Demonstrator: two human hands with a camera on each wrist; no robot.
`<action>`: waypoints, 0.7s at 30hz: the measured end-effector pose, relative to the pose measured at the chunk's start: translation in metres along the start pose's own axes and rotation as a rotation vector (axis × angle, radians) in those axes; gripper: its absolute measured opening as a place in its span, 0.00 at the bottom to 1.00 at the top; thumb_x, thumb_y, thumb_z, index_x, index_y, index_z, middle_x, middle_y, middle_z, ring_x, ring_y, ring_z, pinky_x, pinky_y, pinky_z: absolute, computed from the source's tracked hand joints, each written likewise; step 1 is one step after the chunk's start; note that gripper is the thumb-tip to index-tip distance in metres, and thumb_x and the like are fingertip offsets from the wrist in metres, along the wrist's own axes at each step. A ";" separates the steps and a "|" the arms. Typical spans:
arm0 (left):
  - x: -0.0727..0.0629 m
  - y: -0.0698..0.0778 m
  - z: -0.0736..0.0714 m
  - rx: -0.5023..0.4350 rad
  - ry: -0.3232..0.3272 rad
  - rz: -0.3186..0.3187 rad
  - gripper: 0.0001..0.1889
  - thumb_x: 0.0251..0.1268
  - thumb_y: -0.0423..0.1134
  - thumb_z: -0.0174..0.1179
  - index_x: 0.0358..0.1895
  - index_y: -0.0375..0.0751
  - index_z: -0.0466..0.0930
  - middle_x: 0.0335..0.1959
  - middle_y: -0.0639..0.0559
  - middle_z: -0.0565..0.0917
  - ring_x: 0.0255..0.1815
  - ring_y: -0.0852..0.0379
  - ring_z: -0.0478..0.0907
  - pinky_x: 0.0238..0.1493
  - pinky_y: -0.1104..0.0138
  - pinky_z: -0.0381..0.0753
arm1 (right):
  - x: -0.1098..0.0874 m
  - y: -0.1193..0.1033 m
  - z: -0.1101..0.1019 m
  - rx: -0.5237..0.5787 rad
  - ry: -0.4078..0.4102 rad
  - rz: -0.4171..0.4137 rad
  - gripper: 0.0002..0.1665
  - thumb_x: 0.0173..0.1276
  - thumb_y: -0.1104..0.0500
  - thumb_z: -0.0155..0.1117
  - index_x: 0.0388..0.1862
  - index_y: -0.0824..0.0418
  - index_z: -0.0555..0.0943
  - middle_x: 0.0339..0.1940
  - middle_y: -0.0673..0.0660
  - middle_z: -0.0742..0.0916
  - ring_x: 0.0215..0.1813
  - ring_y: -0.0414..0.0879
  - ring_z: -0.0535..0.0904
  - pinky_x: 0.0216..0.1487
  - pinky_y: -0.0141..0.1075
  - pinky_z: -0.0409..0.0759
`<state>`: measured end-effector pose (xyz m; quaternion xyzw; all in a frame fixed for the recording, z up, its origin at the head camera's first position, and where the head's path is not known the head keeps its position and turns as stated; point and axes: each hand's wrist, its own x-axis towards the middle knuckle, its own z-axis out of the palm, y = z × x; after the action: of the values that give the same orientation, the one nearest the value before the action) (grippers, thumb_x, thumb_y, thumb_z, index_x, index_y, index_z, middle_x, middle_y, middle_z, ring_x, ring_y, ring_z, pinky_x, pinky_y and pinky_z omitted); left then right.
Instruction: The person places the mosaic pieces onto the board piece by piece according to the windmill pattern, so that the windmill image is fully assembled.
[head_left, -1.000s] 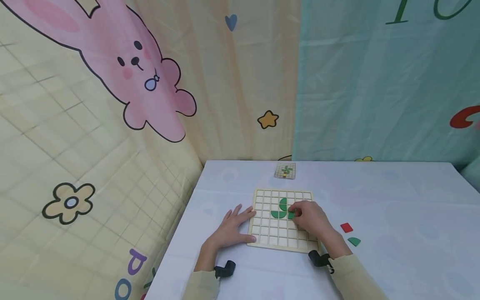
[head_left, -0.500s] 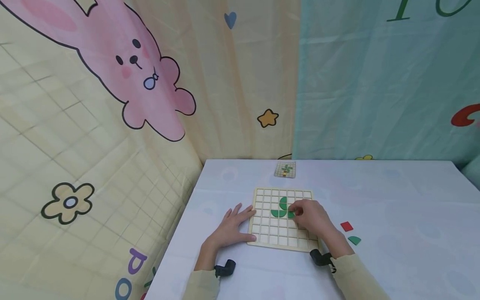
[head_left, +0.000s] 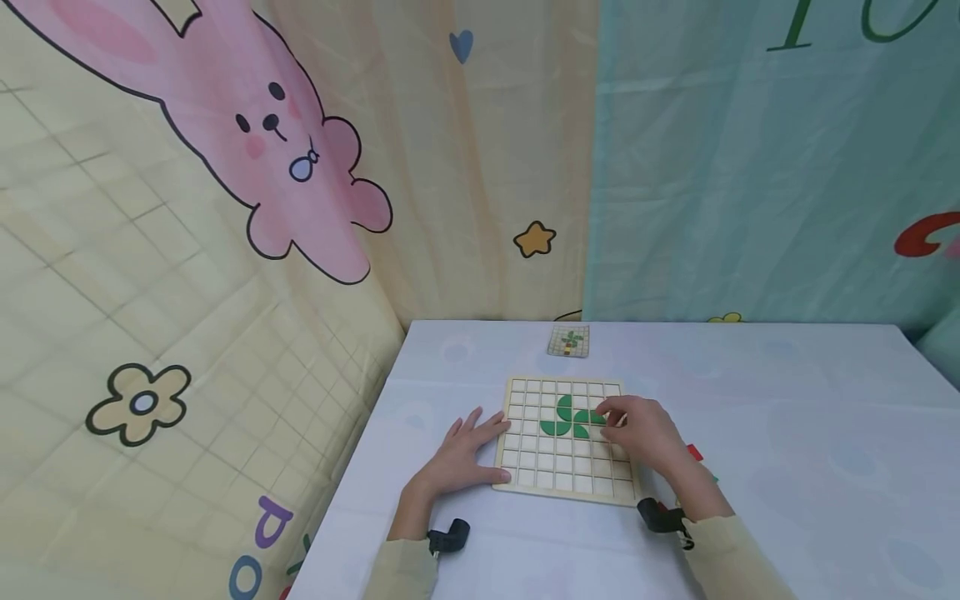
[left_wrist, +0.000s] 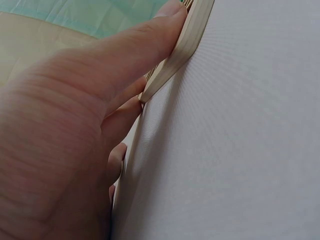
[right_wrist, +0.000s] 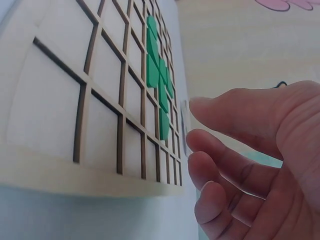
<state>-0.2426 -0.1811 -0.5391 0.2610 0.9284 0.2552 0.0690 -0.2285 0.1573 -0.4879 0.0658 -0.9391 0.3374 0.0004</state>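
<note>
A wooden grid board (head_left: 534, 482) lies on the table with several green rounded pieces (head_left: 556, 428) set in its cells, forming a pinwheel-like shape. My left hand (head_left: 467, 458) rests at the board's left side, fingers spread; in the left wrist view the thumb (left_wrist: 145, 42) lies along the board's edge (left_wrist: 172, 65). Just over the rightmost green piece (head_left: 588, 417) is my right hand (head_left: 643, 429). In the right wrist view its thumb (right_wrist: 235, 110) and fingers stand apart with nothing between them, beside the green pieces (right_wrist: 164, 125).
A small card (head_left: 568, 342) printed with a green pattern on a grid lies behind the board. Right of the board, a red piece (head_left: 695, 452) and a sliver of a green piece show past my right forearm. Printed curtains rise behind and left of the table.
My right hand has moved right and its fingers have parted, leaving a green piece in the board that they covered before. The forearm now partly covers the loose pieces. My left hand stays put.
</note>
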 end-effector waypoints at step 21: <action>-0.001 0.003 -0.001 -0.011 -0.003 -0.013 0.47 0.54 0.70 0.66 0.77 0.61 0.63 0.79 0.68 0.56 0.83 0.52 0.38 0.79 0.50 0.35 | -0.023 0.025 -0.019 -0.031 0.023 0.060 0.15 0.64 0.61 0.71 0.50 0.59 0.86 0.32 0.50 0.82 0.37 0.48 0.78 0.35 0.39 0.78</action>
<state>-0.2408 -0.1802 -0.5366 0.2549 0.9287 0.2594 0.0733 -0.2097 0.1917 -0.4901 0.0336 -0.9456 0.3235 0.0020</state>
